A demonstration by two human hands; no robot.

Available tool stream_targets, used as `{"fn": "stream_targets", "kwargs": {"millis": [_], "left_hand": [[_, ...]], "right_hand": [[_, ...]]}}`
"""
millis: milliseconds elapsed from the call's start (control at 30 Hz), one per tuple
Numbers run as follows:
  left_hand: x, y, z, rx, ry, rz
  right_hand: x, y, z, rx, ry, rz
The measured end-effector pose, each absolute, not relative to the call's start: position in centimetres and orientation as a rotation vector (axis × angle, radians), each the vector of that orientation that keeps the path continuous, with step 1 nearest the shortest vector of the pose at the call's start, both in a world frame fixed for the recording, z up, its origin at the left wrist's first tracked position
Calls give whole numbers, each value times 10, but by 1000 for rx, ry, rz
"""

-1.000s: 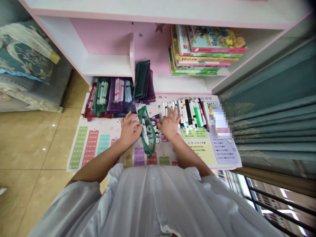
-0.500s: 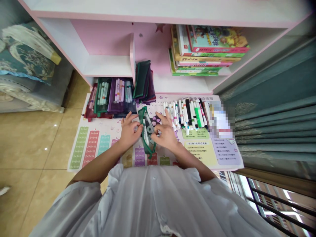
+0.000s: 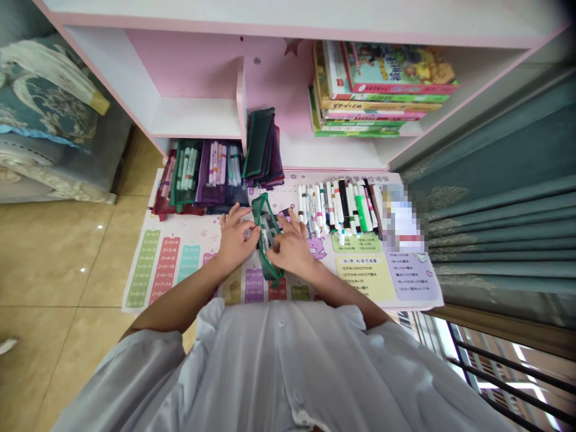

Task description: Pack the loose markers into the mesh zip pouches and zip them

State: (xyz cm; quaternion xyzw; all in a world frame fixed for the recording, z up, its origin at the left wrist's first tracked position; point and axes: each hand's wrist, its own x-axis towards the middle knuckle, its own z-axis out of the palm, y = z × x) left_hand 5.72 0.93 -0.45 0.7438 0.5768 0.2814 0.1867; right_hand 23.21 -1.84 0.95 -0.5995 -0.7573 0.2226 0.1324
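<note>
1. Pinching the left edge of the green pouch [image 3: 262,206]: left hand [image 3: 237,239], thumb brought to index finger, the other fingers fanned out.
2. Right hand [image 3: 293,249]: thumb and index finger close together over the pouch's right side, other fingers extended. We cannot tell whether a pen is caught between them.
3. We locate the pouch on the mat [image 3: 204,227], between the two hands, lying lengthwise toward the wearer. White pens [image 3: 265,236] show inside it; the right fingers hide part of them, so we give no count.
4. Right of the right hand, apart from it, we record a pen row [image 3: 330,207], mostly white barrels laid side by side, with one thick black and one bright green among them.
5. Beyond the left hand, filled pouches [image 3: 204,191] lie side by side, in red, green, purple and blue, pens visible through the mesh.
6. Just right of those, we note a pouch stack [image 3: 261,147] in dark green and purple, beside the divider [image 3: 242,102].
7. Books [image 3: 382,99] lie piled on the shelf [image 3: 333,153].
</note>
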Motion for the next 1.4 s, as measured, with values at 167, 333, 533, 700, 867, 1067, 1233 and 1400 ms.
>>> {"fn": "stream_targets", "kwargs": {"millis": [167,333,533,700,867,1067,1233,1400], "left_hand": [[57,10,-6,2098,1623,808],[56,10,-7,2092,1621,821],[56,10,-8,2079,1614,815],[57,10,-9,2070,1623,813],[56,10,-8,2082,1620,806],[56,10,-8,2079,1623,799],[56,10,-9,2081,1620,809],[57,10,-7,2073,1615,813]], "right_hand": [[227,-18,5,-1762,-2259,716],[234,-15,2,-1678,-2101,582],[265,11,-14,-1830,-1757,152],[279,24,-28,-2072,-1742,97],[275,26,-28,-2158,-1786,55],[274,28,-26,-2234,-1763,46],[275,30,-25,-2208,-1815,87],[277,31,-26,-2181,-1923,164]]}}
